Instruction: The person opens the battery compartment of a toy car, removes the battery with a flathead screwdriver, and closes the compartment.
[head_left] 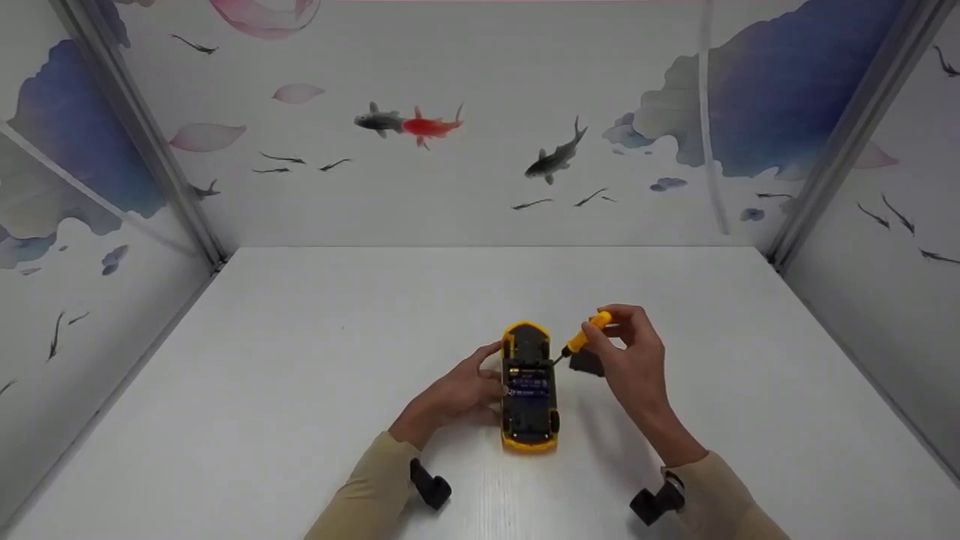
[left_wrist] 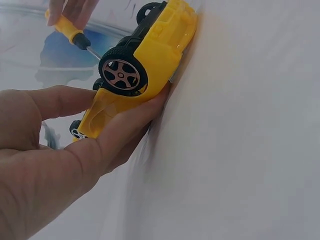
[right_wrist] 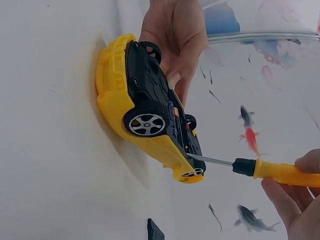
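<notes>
A yellow toy car [head_left: 531, 426] lies upside down on the white table, its black underside facing up. Several purple batteries [head_left: 529, 384] sit in the uncovered compartment in the middle of that underside. My left hand [head_left: 459, 391] grips the car from its left side, thumb near the underside edge and fingers along the body [left_wrist: 160, 52]. Between the thumb and fingers of my right hand [head_left: 636, 361] is a yellow-handled screwdriver [head_left: 589, 333]. Its metal shaft [right_wrist: 212, 159] reaches the underside edge beside the compartment; whether the tip touches is hard to tell.
A small black flat piece [head_left: 587, 364], like a battery cover, lies on the table right of the car, partly behind the right hand. White panels [head_left: 465, 187] printed with fish and petals enclose the table [head_left: 300, 360] at the back and sides.
</notes>
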